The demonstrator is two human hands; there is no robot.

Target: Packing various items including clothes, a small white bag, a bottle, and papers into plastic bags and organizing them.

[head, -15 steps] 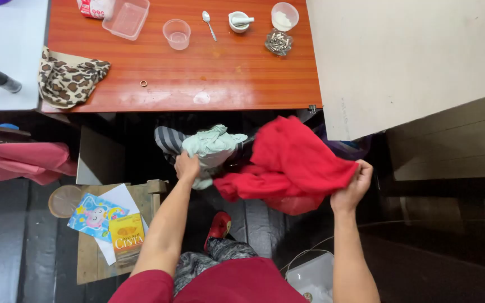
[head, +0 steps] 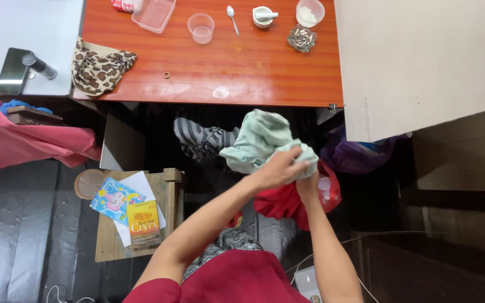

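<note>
Gathering is the step judged to be in hand: a pale green garment (head: 262, 140) is bunched up in front of the person, below the near edge of the orange table (head: 254, 73). The left hand (head: 279, 168) is closed over the cloth's lower right corner, fingers curled into the fabric. The right hand (head: 308, 182) is pressed in just beneath it and is largely hidden by the left hand and the cloth; it appears closed on the same corner, though this cannot be told for sure. A red cloth (head: 282, 202) is seen lying below the hands, touching a red plastic bag (head: 329, 191), and a striped garment (head: 197, 137) lies just left of the green one. A firmer two-handed hold would likely be called for before the garment is shifted, since loose folds hang free.
</note>
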